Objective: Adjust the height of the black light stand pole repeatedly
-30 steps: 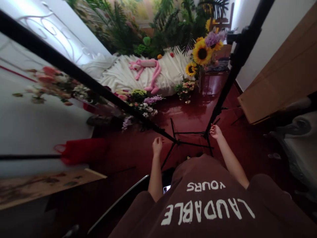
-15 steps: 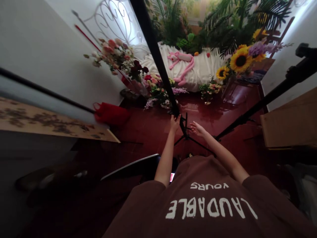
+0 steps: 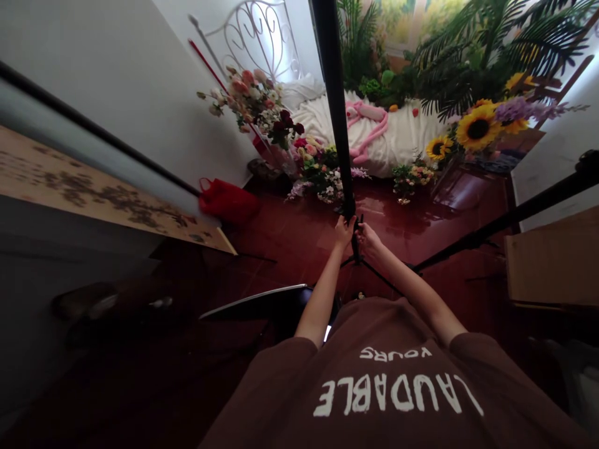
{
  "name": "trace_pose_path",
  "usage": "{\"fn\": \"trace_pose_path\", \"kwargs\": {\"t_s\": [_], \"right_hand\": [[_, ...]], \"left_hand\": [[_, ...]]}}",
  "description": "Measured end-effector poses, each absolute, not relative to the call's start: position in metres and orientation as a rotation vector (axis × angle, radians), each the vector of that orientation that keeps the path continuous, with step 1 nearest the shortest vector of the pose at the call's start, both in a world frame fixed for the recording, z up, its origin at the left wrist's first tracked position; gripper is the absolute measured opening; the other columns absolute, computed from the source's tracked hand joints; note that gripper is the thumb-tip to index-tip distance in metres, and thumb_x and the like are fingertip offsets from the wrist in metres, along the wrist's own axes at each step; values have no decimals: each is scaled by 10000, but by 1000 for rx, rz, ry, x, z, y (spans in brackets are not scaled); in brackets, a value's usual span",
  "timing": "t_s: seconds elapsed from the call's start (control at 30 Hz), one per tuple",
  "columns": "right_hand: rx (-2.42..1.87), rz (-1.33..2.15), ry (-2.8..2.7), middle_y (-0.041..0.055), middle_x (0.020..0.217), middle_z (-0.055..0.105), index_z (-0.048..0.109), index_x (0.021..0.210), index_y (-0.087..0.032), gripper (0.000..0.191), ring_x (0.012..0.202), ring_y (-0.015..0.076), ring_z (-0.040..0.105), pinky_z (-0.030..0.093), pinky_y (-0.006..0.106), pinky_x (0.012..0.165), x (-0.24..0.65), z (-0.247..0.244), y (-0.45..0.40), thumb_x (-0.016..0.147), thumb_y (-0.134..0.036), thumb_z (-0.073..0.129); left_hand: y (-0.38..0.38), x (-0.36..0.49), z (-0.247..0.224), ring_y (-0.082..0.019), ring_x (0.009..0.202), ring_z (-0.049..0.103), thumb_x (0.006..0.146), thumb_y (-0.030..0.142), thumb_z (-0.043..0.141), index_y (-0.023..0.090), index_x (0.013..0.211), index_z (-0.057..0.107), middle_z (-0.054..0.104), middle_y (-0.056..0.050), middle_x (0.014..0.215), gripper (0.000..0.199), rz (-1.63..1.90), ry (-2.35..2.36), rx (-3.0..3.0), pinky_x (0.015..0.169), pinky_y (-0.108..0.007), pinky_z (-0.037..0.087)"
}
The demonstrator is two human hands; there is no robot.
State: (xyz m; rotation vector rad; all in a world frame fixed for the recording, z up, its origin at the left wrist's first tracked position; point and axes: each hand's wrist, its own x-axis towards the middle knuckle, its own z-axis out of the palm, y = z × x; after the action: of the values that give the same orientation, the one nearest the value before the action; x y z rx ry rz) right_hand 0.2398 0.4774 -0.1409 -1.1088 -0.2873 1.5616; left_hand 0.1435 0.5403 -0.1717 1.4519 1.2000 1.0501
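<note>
A thick black pole on spread legs rises in front of me, close to upright in the view. My left hand is wrapped round its lower part. On the pole's right side, at about the same height, my right hand has its fingers closed at a small dark fitting. The fingertips partly hide that fitting, so its shape is unclear. Both forearms reach forward from my brown shirt.
Flowers, sunflowers and a white cloth with a pink plush toy lie beyond the pole. Another black pole slants at right by a cardboard box. A red bag and patterned board are at left.
My right hand has moved left to the pole's fitting, and its spread fingers have closed. The pole looks more upright, and the background has shifted right in the view.
</note>
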Motion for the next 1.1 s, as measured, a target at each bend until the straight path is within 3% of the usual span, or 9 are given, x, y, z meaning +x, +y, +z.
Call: {"fn": "trace_pose_path", "kwargs": {"t_s": [0.1, 0.23, 0.37, 0.5, 0.63, 0.83, 1.1], "right_hand": [[-1430, 1196, -612, -109, 543, 495, 427, 731, -244, 311, 458, 63, 469, 327, 129, 440, 250, -139, 469, 771, -257, 735], [-1653, 819, -1061, -44, 716, 611, 548, 837, -261, 224, 652, 126, 576, 381, 178, 558, 264, -128, 457, 726, -156, 712], [-1644, 734, -1191, 21, 956, 697, 590, 921, -270, 211, 828, 179, 637, 433, 216, 647, 261, -119, 450, 757, -220, 715], [-1648, 854, -1149, 44, 1001, 713, 595, 899, -273, 63, 941, 201, 666, 457, 214, 635, 255, -117, 449, 861, -257, 643], [-1687, 841, -1118, 39, 941, 722, 601, 881, -279, 61, 941, 219, 678, 449, 219, 621, 255, -121, 451, 858, -270, 657], [-1664, 732, -1080, 37, 947, 721, 610, 862, -280, 54, 869, 211, 656, 434, 231, 649, 253, -129, 454, 830, -282, 654], [-1686, 668, -1066, 6, 841, 700, 632, 860, -277, 64, 719, 153, 632, 412, 198, 581, 251, -132, 453, 833, -257, 687]], "left_hand": [[542, 143, -174, -214, 985, 727, 872, 528, 659, 168, 1057, 644, 744, -145, 1106, 405, 1065, 1174, 1449, 853, -302, 556], [541, 145, -175, -213, 964, 726, 876, 548, 647, 168, 1071, 647, 744, -141, 1091, 427, 1089, 1187, 1438, 825, -301, 557], [539, 143, -170, -230, 963, 725, 873, 570, 648, 167, 1083, 664, 746, -146, 1058, 455, 1089, 1244, 1522, 816, -310, 548], [542, 137, -160, -272, 986, 711, 847, 583, 675, 167, 952, 680, 737, -162, 1013, 428, 1058, 1380, 1762, 884, -356, 529], [547, 139, -153, -322, 1108, 674, 875, 611, 619, 165, 932, 666, 710, -192, 1063, 453, 1096, 1370, 1875, 1001, -429, 493], [557, 169, -142, -307, 1254, 615, 904, 662, 523, 197, 1206, 602, 668, -178, 1216, 561, 1426, 1215, 1655, 1065, -444, 486], [588, 187, -89, -261, 1111, 690, 947, 618, 486, 199, 1369, 525, 690, -137, 1109, 596, 1640, 1082, 1644, 967, -387, 550]]}}
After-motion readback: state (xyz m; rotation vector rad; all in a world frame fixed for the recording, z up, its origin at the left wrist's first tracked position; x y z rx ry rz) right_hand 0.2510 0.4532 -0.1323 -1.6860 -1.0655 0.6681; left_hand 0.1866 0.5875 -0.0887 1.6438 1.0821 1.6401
